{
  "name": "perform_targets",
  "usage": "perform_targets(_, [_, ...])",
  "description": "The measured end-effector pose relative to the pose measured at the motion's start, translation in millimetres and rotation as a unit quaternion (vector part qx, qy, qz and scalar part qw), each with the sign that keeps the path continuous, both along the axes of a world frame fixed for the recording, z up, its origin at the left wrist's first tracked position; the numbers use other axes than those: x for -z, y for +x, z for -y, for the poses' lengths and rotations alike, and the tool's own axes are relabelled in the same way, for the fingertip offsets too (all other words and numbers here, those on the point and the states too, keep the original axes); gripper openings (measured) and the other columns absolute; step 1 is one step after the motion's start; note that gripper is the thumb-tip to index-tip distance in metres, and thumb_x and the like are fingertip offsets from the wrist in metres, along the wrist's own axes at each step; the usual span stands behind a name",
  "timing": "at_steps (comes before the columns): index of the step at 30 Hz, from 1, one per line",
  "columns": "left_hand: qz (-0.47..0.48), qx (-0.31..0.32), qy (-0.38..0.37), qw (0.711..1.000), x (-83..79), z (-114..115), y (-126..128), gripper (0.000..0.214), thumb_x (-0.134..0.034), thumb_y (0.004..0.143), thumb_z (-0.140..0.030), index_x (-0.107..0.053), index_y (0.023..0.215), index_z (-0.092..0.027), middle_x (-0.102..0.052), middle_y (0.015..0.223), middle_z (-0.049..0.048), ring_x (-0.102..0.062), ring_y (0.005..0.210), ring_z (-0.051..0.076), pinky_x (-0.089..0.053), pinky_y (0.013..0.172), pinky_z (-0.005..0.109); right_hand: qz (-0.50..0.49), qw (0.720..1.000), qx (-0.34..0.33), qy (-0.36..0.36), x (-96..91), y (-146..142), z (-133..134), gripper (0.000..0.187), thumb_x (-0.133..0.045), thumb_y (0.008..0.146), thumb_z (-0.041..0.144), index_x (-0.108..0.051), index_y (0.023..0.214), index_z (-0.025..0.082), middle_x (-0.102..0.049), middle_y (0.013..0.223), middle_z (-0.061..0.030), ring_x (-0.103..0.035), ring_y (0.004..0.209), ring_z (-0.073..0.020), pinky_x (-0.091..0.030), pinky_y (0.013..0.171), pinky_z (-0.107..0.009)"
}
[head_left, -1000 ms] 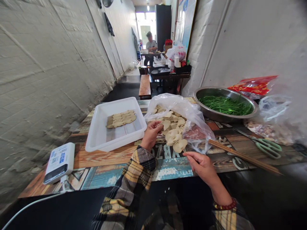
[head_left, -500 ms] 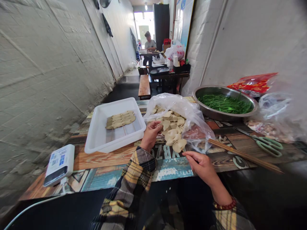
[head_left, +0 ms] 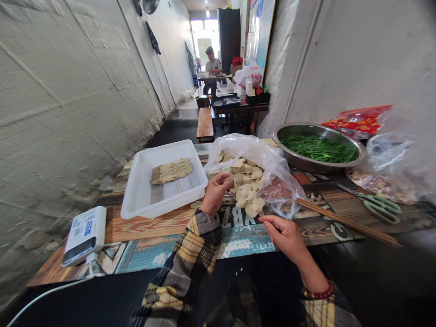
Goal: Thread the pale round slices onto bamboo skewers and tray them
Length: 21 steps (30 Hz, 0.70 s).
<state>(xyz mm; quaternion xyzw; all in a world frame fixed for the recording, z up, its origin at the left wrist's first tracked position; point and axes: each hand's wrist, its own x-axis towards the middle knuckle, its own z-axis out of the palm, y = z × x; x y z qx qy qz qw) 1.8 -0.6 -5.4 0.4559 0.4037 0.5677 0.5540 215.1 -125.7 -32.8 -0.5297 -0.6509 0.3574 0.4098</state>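
My left hand (head_left: 215,192) is closed in a pinch on a pale round slice at the mouth of a clear plastic bag (head_left: 259,159) full of such slices. My right hand (head_left: 285,234) is closed on the near end of a thin skewer. Several slices (head_left: 250,198) are threaded on that skewer, which points up toward the bag. A white plastic tray (head_left: 145,193) to the left holds finished skewers of slices (head_left: 172,170) laid flat.
A metal bowl of green stalks (head_left: 318,147) stands behind the bag. A bundle of bamboo sticks (head_left: 344,221) and green-handled scissors (head_left: 379,206) lie at right, beside more bags. A small white device (head_left: 85,232) lies at the table's left edge. A person sits far back.
Both hands stay in place. My left hand's fingers have shifted slightly on the slice at the bag's mouth; the view has tilted a little.
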Motion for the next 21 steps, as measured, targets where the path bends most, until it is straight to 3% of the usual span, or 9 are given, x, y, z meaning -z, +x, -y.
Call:
perform_targets(12, [-0.017,-0.007,0.014,1.0,0.1,0.7,-0.6,0.022,-0.075,0.067,-0.028,-0.066,0.083,-0.015,-0.059,0.07,-0.0022,-0.049,0.059,0.007,-0.036,0.053,0.019,0.01,1.0,0.0,0.0,3.6,0.2,-0.4,0.037,-0.05,0.09,0.036,-0.072,0.1,0.009,-0.054,0.05,0.0017,-0.053,0.043,-0.0126,-0.04,0.046,-0.022])
perform_targets(21, [0.001,0.002,0.018,1.0,-5.3,3.3,3.4,0.026,-0.077,0.059,-0.018,-0.065,0.082,-0.015,-0.061,0.074,-0.0022,-0.052,0.063,0.008,-0.04,0.059,0.021,0.011,1.0,0.002,-0.004,3.5,-0.4,0.5,0.037,-0.049,0.09,0.036,-0.072,0.102,0.009,-0.052,0.05,0.0022,-0.052,0.044,-0.0124,-0.039,0.047,-0.022])
